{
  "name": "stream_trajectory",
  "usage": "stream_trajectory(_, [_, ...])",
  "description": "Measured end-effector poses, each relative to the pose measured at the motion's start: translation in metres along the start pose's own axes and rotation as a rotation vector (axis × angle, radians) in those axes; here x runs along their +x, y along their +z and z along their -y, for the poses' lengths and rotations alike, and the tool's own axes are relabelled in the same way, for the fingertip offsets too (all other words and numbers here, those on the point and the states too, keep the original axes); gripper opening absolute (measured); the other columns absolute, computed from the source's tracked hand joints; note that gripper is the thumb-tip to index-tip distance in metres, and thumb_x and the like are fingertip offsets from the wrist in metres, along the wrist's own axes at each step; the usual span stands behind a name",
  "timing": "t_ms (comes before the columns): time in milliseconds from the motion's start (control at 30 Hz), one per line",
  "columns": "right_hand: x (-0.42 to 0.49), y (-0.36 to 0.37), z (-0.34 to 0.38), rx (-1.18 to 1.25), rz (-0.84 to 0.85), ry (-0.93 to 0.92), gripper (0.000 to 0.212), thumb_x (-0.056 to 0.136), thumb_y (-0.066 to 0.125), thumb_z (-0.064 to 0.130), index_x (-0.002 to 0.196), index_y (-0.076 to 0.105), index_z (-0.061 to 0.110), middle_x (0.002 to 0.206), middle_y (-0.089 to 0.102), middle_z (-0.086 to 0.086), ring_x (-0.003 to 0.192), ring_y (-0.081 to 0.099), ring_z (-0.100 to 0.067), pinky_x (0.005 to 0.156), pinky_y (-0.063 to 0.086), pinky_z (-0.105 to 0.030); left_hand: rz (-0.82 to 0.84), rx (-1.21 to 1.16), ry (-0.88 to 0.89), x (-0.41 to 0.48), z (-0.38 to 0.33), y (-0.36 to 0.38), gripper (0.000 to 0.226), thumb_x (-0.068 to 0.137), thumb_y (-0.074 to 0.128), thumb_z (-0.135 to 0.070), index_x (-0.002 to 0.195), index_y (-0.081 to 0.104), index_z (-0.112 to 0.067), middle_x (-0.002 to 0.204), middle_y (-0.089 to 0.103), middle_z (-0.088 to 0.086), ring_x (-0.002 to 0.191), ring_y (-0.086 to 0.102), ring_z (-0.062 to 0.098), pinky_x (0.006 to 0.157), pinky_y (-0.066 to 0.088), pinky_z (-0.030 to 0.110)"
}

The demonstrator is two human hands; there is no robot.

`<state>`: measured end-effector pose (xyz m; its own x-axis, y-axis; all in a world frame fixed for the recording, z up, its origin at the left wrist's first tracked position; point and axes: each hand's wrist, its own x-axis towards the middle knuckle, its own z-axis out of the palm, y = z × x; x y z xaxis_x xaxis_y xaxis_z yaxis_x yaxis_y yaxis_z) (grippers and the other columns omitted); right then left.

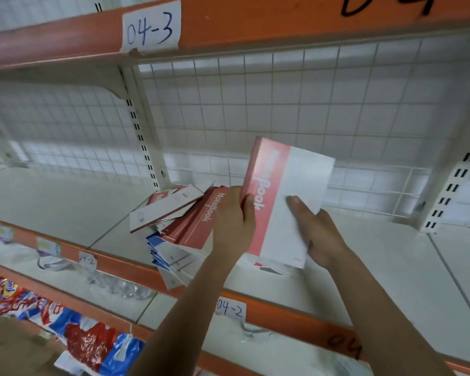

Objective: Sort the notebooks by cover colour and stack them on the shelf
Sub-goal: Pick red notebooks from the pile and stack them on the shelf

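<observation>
As both hands are holding it, pink notebook (285,202): standing almost upright over the shelf (404,253) near its front edge, long axis pointing up and away.
Hands: left hand (234,215) gripping the pink spine side; right hand (320,234) pinching the white side, thumb on the cover.
Loose pile (190,226): lying just left of the left hand, the nearer one, with red and blue covers mixing.
Hidden: right fingers are sitting behind the cover.

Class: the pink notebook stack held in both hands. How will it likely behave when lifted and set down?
Probably stiff: the stack is held nearly upright without bowing. It may slide apart, since the covers look glossy and only the left hand and right hand pinch its edges. Set on end on the shelf, it would likely tip.
</observation>
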<state>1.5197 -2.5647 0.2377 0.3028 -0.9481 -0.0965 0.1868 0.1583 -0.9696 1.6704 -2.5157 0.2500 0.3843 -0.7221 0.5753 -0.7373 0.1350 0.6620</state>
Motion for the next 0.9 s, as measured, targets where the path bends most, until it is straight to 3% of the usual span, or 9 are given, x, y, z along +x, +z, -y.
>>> stream_trajectory(100, [-0.001,-0.009,0.005,-0.016,-0.021,0.033,0.013,0.089,0.061,0.013,0.100,0.066,0.008,0.099,0.072,-0.008,0.080,0.070,-0.020,0.066,0.057,-0.030,0.165,0.062,-0.012,-0.005,0.009,0.004,0.032,0.100,0.034,-0.034,0.106,0.056,-0.011,0.102,0.063,0.013,0.090,0.061,0.022,0.077,0.047,0.031])
stream_trajectory(167, [0.000,-0.023,0.004,-0.066,-0.125,0.041,0.010,0.088,0.058,0.003,0.098,0.063,0.003,0.095,0.068,-0.012,0.074,0.066,-0.022,0.061,0.052,-0.031,0.472,0.430,-0.107,-0.007,0.023,0.002,0.070,0.094,0.030,-0.058,0.144,0.031,-0.009,0.151,0.028,0.020,0.140,0.026,0.032,0.113,0.022,0.043])
stream_trajectory(267, [-0.003,-0.044,0.000,-0.155,-0.193,0.115,0.009,0.091,0.052,-0.001,0.095,0.058,0.003,0.088,0.063,-0.011,0.074,0.061,-0.024,0.060,0.046,-0.032,0.724,0.726,-0.210,-0.018,0.032,0.000,0.097,0.086,0.045,-0.063,0.151,-0.006,-0.012,0.157,-0.014,0.018,0.144,-0.015,0.038,0.116,-0.004,0.049])
stream_trajectory(367, [-0.004,-0.058,-0.005,-0.206,-0.203,0.201,0.017,0.092,0.049,0.002,0.108,0.056,0.001,0.100,0.063,-0.019,0.089,0.062,-0.037,0.079,0.050,-0.046,0.672,0.698,-0.192,-0.021,0.019,0.007,0.074,0.089,0.049,-0.043,0.146,0.018,-0.009,0.154,0.015,0.019,0.143,0.008,0.042,0.116,0.014,0.050])
stream_trajectory(467, [-0.007,-0.062,-0.006,-0.204,-0.183,0.224,0.019,0.094,0.046,0.004,0.110,0.056,0.001,0.101,0.063,-0.019,0.091,0.061,-0.039,0.085,0.048,-0.049,0.586,0.641,-0.032,-0.018,-0.001,0.009,0.034,0.095,0.041,-0.027,0.121,0.050,-0.008,0.119,0.056,0.011,0.117,0.051,0.028,0.102,0.040,0.038])
stream_trajectory(567, [-0.010,-0.055,-0.008,-0.117,-0.147,0.215,0.017,0.096,0.045,0.011,0.098,0.060,0.003,0.091,0.066,-0.014,0.079,0.064,-0.029,0.066,0.050,-0.037,0.556,0.522,0.064,-0.021,-0.020,0.014,0.033,0.100,0.035,-0.019,0.128,0.050,-0.008,0.114,0.062,0.007,0.101,0.061,0.021,0.089,0.046,0.029])
stream_trajectory(700, [-0.009,-0.045,-0.007,0.099,-0.080,0.239,0.038,0.094,0.049,0.044,0.102,0.067,0.011,0.092,0.072,-0.012,0.085,0.068,-0.029,0.070,0.052,-0.037,0.680,0.323,0.201,-0.037,-0.044,0.024,0.031,0.100,0.036,-0.021,0.121,0.056,-0.010,0.106,0.066,0.008,0.093,0.063,0.023,0.079,0.045,0.028])
stream_trajectory(833, [-0.006,-0.053,-0.007,0.021,-0.109,0.201,0.028,0.088,0.058,0.006,0.113,0.060,-0.005,0.089,0.069,-0.017,0.074,0.067,-0.028,0.065,0.054,-0.034,0.828,0.068,0.112,-0.038,-0.044,0.022,0.037,0.100,0.036,-0.041,0.103,0.061,-0.014,0.099,0.065,0.007,0.089,0.062,0.020,0.073,0.049,0.032])
stream_trajectory(900, [-0.008,-0.060,-0.007,0.005,-0.150,0.213,0.025,0.086,0.053,-0.007,0.110,0.059,-0.004,0.093,0.068,-0.016,0.079,0.065,-0.030,0.066,0.052,-0.037,0.633,0.438,0.063,-0.026,-0.024,0.023,0.046,0.099,0.033,-0.045,0.127,0.050,-0.013,0.133,0.052,0.013,0.121,0.050,0.029,0.101,0.040,0.042])
